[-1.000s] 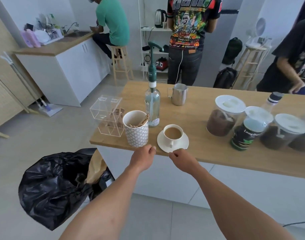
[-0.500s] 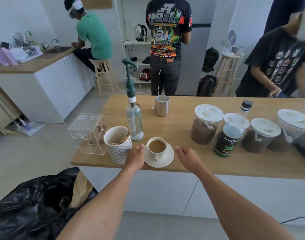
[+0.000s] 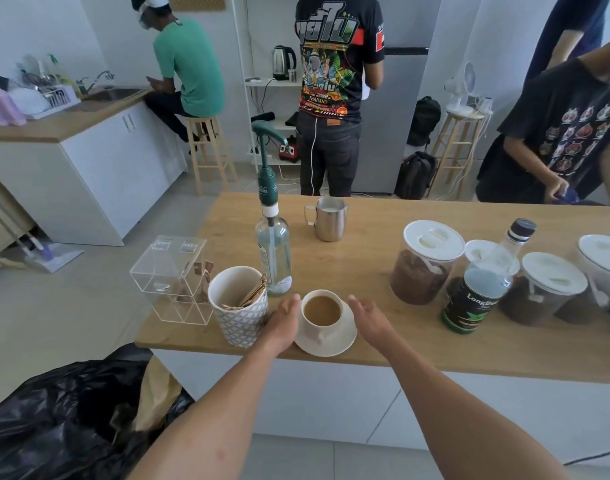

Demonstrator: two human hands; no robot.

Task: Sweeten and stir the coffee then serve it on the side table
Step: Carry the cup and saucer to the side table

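While saucer (image 3: 326, 344) sits at counter edge (image 3: 435, 367) | left hand (image 3: 282, 322), right hand (image 3: 371, 320) flank it, fingers spread, empty

Both forearms are bare from the lower edge of the view to the wrists, with no sleeve, watch, band or glove showing. The left hand (image 3: 283, 320) and the right hand (image 3: 372, 318) are bare too, with no rings visible on the fingers.
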